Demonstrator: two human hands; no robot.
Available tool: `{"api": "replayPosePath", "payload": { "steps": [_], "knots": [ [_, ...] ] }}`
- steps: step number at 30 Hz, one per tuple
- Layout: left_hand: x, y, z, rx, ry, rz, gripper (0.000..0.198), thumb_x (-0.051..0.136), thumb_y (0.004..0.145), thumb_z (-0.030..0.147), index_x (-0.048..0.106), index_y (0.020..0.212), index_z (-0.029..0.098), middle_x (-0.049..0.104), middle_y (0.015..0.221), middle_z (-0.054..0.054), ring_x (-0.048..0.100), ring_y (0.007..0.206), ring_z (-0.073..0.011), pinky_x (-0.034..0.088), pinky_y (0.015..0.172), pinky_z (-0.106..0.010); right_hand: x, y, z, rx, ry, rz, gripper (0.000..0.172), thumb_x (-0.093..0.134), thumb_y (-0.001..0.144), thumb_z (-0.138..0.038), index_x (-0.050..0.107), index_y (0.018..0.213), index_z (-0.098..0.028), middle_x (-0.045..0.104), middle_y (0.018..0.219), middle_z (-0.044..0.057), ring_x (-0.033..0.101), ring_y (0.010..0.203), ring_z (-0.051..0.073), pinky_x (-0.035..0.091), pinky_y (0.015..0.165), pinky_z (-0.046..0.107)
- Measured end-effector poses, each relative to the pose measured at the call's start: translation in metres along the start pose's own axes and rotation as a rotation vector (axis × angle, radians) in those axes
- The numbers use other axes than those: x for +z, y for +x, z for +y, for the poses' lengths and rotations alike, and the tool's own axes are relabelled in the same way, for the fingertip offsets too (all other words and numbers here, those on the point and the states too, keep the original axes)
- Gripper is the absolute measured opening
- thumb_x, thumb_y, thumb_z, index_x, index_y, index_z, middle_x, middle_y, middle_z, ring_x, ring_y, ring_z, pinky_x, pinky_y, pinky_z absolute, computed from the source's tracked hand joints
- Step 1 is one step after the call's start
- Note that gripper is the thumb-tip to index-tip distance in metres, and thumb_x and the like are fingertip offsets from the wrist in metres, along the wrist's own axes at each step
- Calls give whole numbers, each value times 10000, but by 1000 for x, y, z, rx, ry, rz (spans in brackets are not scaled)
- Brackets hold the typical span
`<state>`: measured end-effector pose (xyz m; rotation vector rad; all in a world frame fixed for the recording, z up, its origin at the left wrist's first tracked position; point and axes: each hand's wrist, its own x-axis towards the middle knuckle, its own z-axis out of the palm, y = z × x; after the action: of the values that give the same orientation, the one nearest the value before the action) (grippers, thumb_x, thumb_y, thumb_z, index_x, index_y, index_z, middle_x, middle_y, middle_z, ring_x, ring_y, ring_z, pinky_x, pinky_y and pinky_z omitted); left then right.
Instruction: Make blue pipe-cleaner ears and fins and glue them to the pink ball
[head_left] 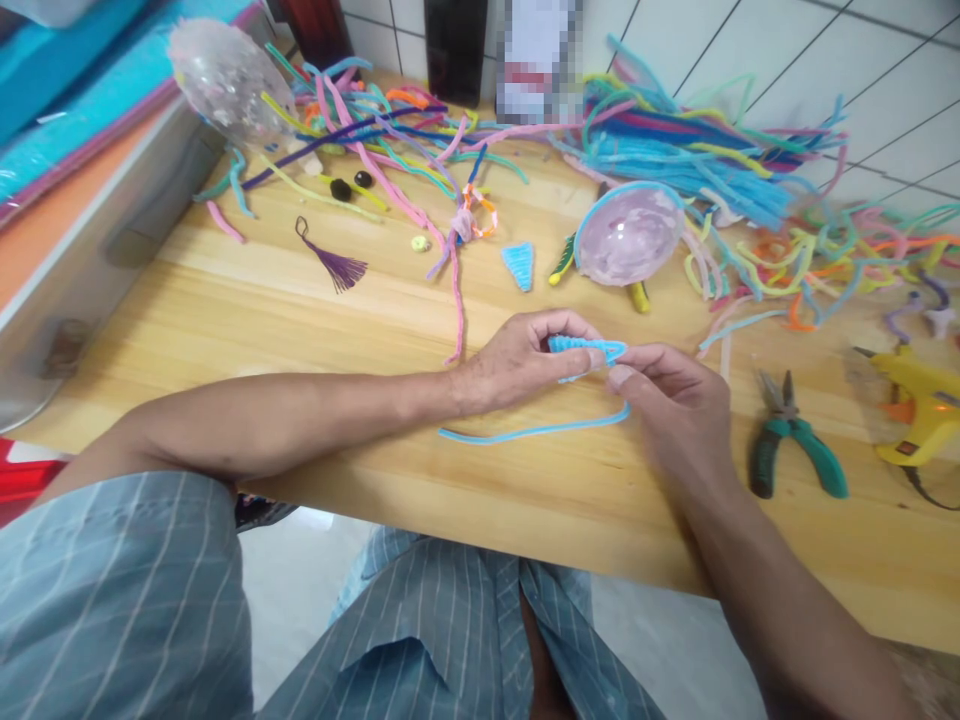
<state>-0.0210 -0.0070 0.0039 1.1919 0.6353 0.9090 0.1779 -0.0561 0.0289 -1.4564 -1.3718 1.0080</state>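
Observation:
My left hand (525, 362) and my right hand (667, 395) meet over the middle of the wooden table (300, 320). Together they pinch a light blue pipe cleaner (585, 347) folded into a flat pointed wedge. Its loose tail (532, 432) curves down and lies on the table in front of my left wrist. Both hands have fingers closed on the blue piece. A finished blue wedge (519, 265) of the same kind lies farther back, beside a pink transparent ball (628, 236).
Green-handled pliers (791, 440) and a yellow glue gun (919, 405) lie at the right. Heaps of coloured pipe cleaners (675, 150) cover the back. A clear ball (225, 75), a purple tassel (336, 262) and small beads (351, 184) sit back left.

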Motion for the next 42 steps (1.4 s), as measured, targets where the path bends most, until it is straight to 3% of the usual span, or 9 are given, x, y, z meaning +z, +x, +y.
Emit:
{"api": "replayPosePath", "payload": {
  "steps": [15,22,29,35,42],
  "knots": [
    [3,-2,-1,56,61,12,499,879,833,618,714,893,150,662,827,-2,551,764,-111,451,745,-278,3,0,1,24,23,-31,133,853,801,-358,754,808,-270,714,705,-29,590,623,147,490,626,307],
    [1,-5,1,52,67,-25,511,870,841,640,716,876,154,650,789,-2,542,741,-112,438,714,-270,6,-3,-3,6,-29,-34,236,890,815,-434,723,801,-267,718,718,-28,605,638,150,512,635,308],
    [3,-4,1,30,27,-69,478,886,830,588,705,891,150,641,801,2,545,752,-114,439,720,-272,6,-4,0,-20,-69,16,167,864,825,-342,720,797,-263,723,741,-26,610,666,157,502,661,313],
    [1,-3,-1,-66,-11,-45,424,695,974,594,738,984,172,611,789,8,506,691,-115,428,655,-271,5,-1,-1,-30,-92,34,145,831,843,-357,726,796,-269,732,750,-21,645,685,169,540,684,327],
    [3,-2,0,-6,30,-5,501,926,783,598,744,896,146,684,817,0,564,763,-109,453,742,-267,7,-1,-3,-9,-64,15,135,857,802,-338,745,779,-266,726,713,-29,614,651,149,516,648,302]
  ]
}}
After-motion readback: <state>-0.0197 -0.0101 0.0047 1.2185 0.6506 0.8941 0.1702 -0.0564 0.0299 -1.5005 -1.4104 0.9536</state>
